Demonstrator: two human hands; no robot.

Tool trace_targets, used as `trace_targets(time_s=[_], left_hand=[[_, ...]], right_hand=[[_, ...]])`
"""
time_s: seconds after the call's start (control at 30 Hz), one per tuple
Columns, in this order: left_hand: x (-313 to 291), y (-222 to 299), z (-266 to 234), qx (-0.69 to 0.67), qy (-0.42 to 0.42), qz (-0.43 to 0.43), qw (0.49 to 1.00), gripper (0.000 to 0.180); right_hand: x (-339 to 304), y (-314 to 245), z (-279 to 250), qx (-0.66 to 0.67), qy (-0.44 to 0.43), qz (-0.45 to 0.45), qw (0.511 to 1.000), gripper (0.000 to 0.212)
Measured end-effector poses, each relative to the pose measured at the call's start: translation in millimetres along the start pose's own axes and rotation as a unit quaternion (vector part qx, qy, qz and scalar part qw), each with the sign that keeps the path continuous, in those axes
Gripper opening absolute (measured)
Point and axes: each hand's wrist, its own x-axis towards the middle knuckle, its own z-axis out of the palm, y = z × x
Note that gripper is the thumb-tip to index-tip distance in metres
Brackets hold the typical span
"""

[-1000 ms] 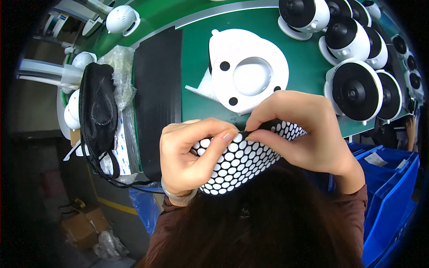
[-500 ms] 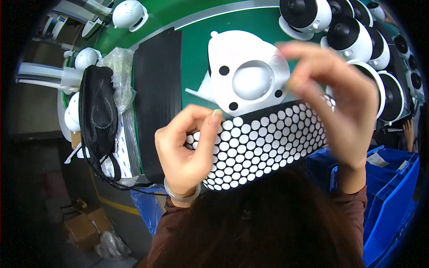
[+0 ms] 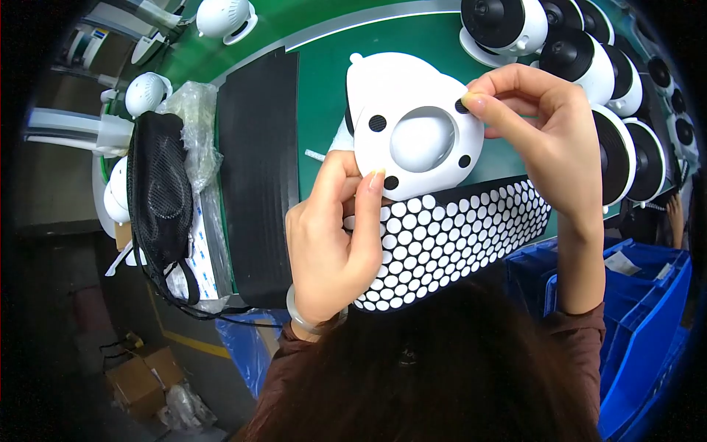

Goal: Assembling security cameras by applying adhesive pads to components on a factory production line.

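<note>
Left hand (image 3: 333, 239) grips one dotted sheet (image 3: 460, 245) at five o'clock from one white stand (image 3: 398, 90), while the right hand (image 3: 556, 136) is closed in a pinch on one black dot (image 3: 461, 107) at the stand's two o'clock. A slip could leave it crooked; three more dots (image 3: 377, 123) sit at four, seven and ten.

white housing (image 3: 401, 85), black spots (image 3: 378, 123) | black sheet (image 3: 453, 193), white dots (image 3: 425, 216) staggered | green tabletop (image 3: 324, 96) | blue crate (image 3: 633, 309)

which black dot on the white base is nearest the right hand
The upper-right black dot, at the right hand; the other three dots sit farther from it.
</note>
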Motion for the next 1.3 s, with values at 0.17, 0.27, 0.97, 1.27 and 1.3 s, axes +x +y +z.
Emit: trace_targets(time_s=[0.17,0.27,0.97,1.27,1.3], left_hand=[[-1,-2,1,-0.011,-0.01,0.002,1.0,0.007],[-2,-4,0,-0.014,-0.011,0.0,1.0,0.007],[-20,-5,-53,0.037,0.02,-0.036,0.998,0.005],[-33,-26,-89,0.019,0.031,-0.135,0.99,0.014],[-33,-27,-90,0.013,0.026,-0.146,0.989,0.014]], right_hand=[[-3,0,-3,-0.024,0.003,-0.004,1.0,0.015],[-4,1,-1,-0.005,0.0,-0.003,1.0,0.015],[161,-44,-1,-0.058,-0.265,0.107,0.957,0.018],[276,70,71,-0.51,0.001,-0.154,0.846,0.011],[275,88,69,-0.534,0.007,-0.19,0.824,0.008]])
